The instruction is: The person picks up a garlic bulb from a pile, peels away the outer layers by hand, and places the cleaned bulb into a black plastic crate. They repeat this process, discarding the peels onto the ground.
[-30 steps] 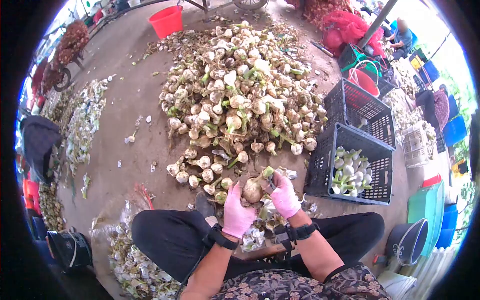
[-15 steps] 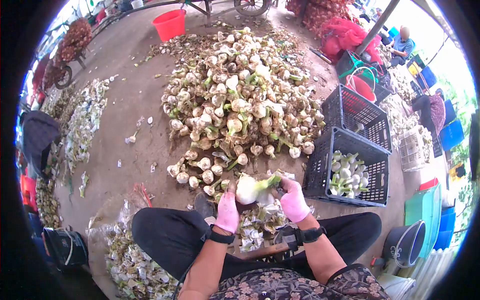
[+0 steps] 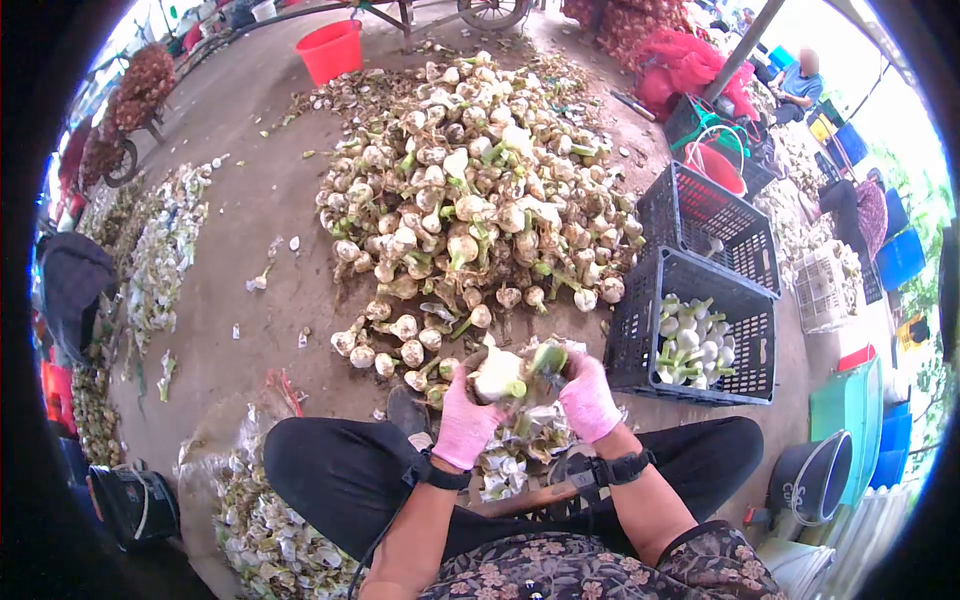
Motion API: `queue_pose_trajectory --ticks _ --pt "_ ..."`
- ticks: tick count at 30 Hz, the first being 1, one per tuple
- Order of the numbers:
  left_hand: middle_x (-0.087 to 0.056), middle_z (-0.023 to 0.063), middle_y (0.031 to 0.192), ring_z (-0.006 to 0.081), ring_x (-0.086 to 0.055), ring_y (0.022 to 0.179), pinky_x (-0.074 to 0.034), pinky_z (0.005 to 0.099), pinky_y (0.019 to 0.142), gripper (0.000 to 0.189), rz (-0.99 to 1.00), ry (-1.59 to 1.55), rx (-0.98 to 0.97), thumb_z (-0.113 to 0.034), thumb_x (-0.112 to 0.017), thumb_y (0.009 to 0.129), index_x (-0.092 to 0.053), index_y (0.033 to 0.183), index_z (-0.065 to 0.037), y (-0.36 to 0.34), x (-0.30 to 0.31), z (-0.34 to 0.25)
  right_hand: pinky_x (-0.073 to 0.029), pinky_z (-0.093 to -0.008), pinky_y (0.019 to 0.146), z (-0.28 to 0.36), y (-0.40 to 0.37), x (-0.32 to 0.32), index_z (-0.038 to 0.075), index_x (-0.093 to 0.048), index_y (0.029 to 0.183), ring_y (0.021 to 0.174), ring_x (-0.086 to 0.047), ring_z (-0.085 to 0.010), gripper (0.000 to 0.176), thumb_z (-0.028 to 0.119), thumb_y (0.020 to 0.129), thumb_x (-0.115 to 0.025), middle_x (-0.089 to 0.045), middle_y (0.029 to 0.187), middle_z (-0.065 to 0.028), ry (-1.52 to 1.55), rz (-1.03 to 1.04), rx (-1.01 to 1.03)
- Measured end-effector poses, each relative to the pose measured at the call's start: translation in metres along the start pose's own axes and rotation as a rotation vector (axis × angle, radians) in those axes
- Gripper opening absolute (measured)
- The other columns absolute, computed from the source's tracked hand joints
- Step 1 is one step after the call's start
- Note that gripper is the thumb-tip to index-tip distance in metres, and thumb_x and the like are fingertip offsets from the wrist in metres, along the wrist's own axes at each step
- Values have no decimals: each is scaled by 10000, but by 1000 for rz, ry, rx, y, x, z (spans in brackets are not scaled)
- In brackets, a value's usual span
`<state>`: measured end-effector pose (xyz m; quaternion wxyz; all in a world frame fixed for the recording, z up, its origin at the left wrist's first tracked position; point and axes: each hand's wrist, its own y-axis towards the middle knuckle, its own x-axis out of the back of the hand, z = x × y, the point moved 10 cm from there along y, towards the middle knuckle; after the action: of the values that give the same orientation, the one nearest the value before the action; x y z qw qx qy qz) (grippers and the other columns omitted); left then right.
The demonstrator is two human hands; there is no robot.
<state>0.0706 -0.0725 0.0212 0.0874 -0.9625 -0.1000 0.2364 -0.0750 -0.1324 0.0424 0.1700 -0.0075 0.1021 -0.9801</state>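
My left hand (image 3: 468, 420), in a pink glove, is closed round a white garlic bulb (image 3: 498, 377) above the ground between my knees. Close by on the right, my gloved right hand (image 3: 588, 396) is closed on a green garlic stem piece (image 3: 547, 360); any tool in it is blurred. Bulb and stem piece look apart. A large pile of untrimmed garlic (image 3: 480, 190) lies in front of me. To the right, a black crate (image 3: 625, 345) holds clean bulbs with short green stems.
Behind that crate stands another black crate (image 3: 765, 235), beside a red bucket (image 3: 715, 168). A red tub (image 3: 330, 52) is beyond the pile. Peelings (image 3: 265, 530) lie by my left knee. Dark buckets (image 3: 815, 478) stand at both sides. A seated person (image 3: 800, 85) is at the back right.
The bulb has turned in my left hand so that its stem end faces down to the right. The green stem, joined to it before, now looks separate near my right hand.
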Motion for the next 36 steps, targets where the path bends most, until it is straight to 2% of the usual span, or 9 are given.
queue_pose_trajectory --ticks 6,10,13,18,19,22,23,31,36 --pt "-539 79 1204 162 -548 1084 -459 296 936 748 198 -26 121 13 -769 690 -363 1318 -20 -5 -23 10 -497 -275 713 50 11 12 -34 -619 953 772 -647 -156 228 -30 726 -632 -671 805 -142 -456 -211 272" --pt "-552 68 1190 166 -547 1089 -446 312 949 821 219 50 120 -63 -828 651 -358 1323 -21 -9 -25 13 -499 -284 707 20 24 11 -4 -630 966 801 -667 -188 293 80 701 -724 -676 843 -155 -552 -213 194" --pt "-526 59 1224 169 -519 1122 -413 322 980 883 331 2 154 -10 -845 590 -352 1323 -27 -22 -46 17 -498 -397 756 -16 39 12 53 -638 980 839 -636 -343 326 198 694 -702 -656 871 -187 -833 -144 215" --pt "-527 69 1197 170 -528 1107 -428 321 959 788 278 -90 158 40 -789 608 -387 1282 -25 -15 -38 5 -472 -357 885 -49 21 -4 45 -591 1160 1042 -584 -299 437 102 733 -663 -599 1138 -167 -1041 251 155" --pt "-527 69 1197 170 -528 1107 -428 321 959 788 275 -94 157 40 -789 608 -387 1282 -25 -13 -38 3 -472 -357 885 -44 18 -1 45 -591 1160 1042 -584 -299 437 102 733 -663 -599 1138 -167 -1044 255 156" --pt "-532 76 1198 172 -536 1101 -446 316 955 735 286 -7 132 61 -758 641 -411 1285 -13 -13 -42 -5 -405 -298 995 -23 5 20 21 -524 1258 1184 -484 -159 490 -75 784 -603 -540 1265 -71 67 191 -145" --pt "-532 76 1198 172 -536 1101 -446 316 955 735 286 -9 137 61 -758 641 -411 1285 -13 -13 -42 -3 -414 -312 987 8 -1 16 8 -516 1259 1147 -521 -171 483 -44 792 -629 -550 1257 -74 10 249 -2" --pt "-558 83 1180 155 -553 1066 -454 301 932 720 283 66 146 -121 -814 700 -418 1285 17 -14 -32 9 -496 -290 803 35 -10 15 -10 -654 1028 887 -649 -183 273 -14 756 -633 -682 947 -145 -469 228 28" --pt "-546 100 1199 193 -552 1091 -453 337 948 597 251 -460 360 -152 -700 823 -398 1304 31 -26 -39 21 -499 -307 728 42 -11 11 -4 -655 979 784 -659 -217 238 28 743 -635 -667 849 -172 -510 184 56"
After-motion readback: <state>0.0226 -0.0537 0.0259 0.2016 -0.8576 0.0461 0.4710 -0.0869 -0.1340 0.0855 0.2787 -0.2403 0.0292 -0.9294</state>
